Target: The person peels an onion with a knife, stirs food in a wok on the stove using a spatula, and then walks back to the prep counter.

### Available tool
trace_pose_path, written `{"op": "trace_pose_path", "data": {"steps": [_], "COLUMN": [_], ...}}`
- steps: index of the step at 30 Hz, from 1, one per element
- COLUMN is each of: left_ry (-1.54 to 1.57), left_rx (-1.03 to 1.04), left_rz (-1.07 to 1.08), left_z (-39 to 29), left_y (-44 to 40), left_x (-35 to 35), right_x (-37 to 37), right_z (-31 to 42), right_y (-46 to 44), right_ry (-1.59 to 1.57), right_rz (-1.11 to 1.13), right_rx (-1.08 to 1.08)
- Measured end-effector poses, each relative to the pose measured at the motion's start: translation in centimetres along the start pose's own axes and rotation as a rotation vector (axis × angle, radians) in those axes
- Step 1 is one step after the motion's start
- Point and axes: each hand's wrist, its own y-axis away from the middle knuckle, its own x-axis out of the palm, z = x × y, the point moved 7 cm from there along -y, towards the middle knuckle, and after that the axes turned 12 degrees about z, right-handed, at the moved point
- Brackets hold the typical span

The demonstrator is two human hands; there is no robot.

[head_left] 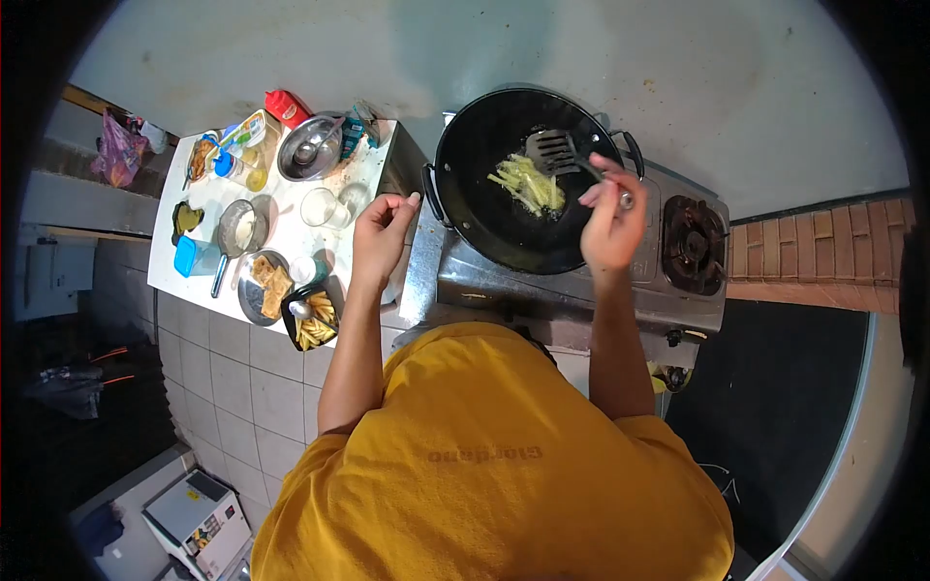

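A large black wok (494,237) sits on the steel stove, with pale yellow strips (528,184) lying in bubbling oil inside it. My right hand (612,213) is closed on the handle of a slotted spatula (552,152), whose dark head is over the wok, touching or just above the strips. Left of the wok, beside its left handle, my left hand (386,235) is held up with thumb and fingertips pressed together. Whatever may be between those fingertips is too small to make out.
A white table (199,283) at the left holds a steel bowl (305,165), a sieve (237,228), glasses, a plate with bread-like pieces and a black tray of fries (315,329). An unlit-looking burner (694,244) is right of the wok, near a brick edge.
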Motion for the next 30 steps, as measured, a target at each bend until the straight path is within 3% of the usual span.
{"op": "trace_pose_path", "data": {"steps": [8, 18, 26, 30], "left_ry": [0.03, 0.024, 0.021, 0.032], "left_rx": [-0.012, -0.012, -0.041, -0.018], "left_rz": [-0.033, -0.052, -0.032, -0.027], "left_z": [-0.2, 0.0, 0.5, 1.2], "left_y": [0.9, 1.4, 1.4, 1.2], "left_x": [-0.2, -0.4, 0.3, 0.2], "right_x": [-2.0, -2.5, -5.3, -3.0], "right_z": [-2.5, 1.3, 2.6, 2.1], "right_y": [-1.3, 0.5, 2.7, 3.4], "right_ry": [0.086, -0.138, -0.187, -0.248], "right_rz": [-0.049, -0.036, -0.031, 0.035], "right_rx": [0.172, 0.039, 0.163, 0.203]}}
